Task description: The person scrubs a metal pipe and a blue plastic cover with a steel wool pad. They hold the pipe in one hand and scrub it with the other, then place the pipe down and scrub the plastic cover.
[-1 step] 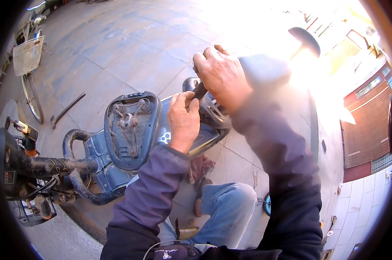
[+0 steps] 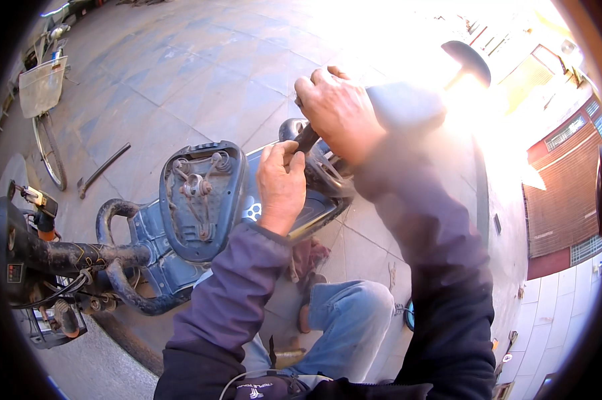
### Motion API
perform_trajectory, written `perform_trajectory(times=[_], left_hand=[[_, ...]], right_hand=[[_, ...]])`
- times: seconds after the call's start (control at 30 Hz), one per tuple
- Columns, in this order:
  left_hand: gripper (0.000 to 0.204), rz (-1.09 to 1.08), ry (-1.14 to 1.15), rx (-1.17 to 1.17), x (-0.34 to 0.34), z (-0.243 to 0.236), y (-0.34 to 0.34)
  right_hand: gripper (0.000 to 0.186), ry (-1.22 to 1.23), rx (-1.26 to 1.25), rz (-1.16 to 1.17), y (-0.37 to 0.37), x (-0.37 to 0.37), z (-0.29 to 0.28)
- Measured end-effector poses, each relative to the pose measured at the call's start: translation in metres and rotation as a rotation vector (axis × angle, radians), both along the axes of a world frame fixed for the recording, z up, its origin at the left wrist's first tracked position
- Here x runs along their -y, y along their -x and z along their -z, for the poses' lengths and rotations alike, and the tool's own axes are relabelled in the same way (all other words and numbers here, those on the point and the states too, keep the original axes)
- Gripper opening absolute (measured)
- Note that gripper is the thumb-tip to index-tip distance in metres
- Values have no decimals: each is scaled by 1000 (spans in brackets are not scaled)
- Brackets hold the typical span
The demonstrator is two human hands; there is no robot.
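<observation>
My right hand [image 2: 341, 110] is wrapped round a short dark bar [image 2: 306, 140] above the body of a small electric scooter [image 2: 155, 250]. Fingers and thumb of my left hand [image 2: 282, 187] close on the same bar at its lower end. Most of the bar is hidden under both hands. Just left of my left hand, a black saddle [image 2: 207, 177] lies upside down on the scooter, its springs and clamp facing up. Behind my hands, a rounded black part [image 2: 291, 128] shows at the scooter's rear.
Black curved tubes [image 2: 141, 307] and cables stick out at the left. A bicycle with a white basket [image 2: 42, 87] stands far left, near a dark rod [image 2: 104, 170] on the paving. Strong glare hides the upper right. A reddish cloth [image 2: 309, 259] hangs beside my knee.
Hardly anything differs. My right hand and forearm have shifted very slightly up and left; my left hand stays in place on the bar.
</observation>
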State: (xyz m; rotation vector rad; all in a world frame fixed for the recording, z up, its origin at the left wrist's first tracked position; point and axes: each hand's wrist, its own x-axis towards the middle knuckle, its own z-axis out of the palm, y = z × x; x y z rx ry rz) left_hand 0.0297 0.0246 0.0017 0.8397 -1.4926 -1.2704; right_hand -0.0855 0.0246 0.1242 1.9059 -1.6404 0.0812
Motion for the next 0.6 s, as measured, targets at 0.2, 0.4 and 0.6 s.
perform_trajectory(times=[0.2, 0.4, 0.6], left_hand=[[19, -33, 18, -23, 3, 2, -3], [20, -1, 1, 37, 0, -3, -3], [20, -9, 19, 23, 2, 5, -2]], right_hand=[[16, -10, -72, 65, -17, 0, 9], [11, -29, 17, 9, -20, -13, -2], [18, -442, 162, 220, -2, 33, -31]])
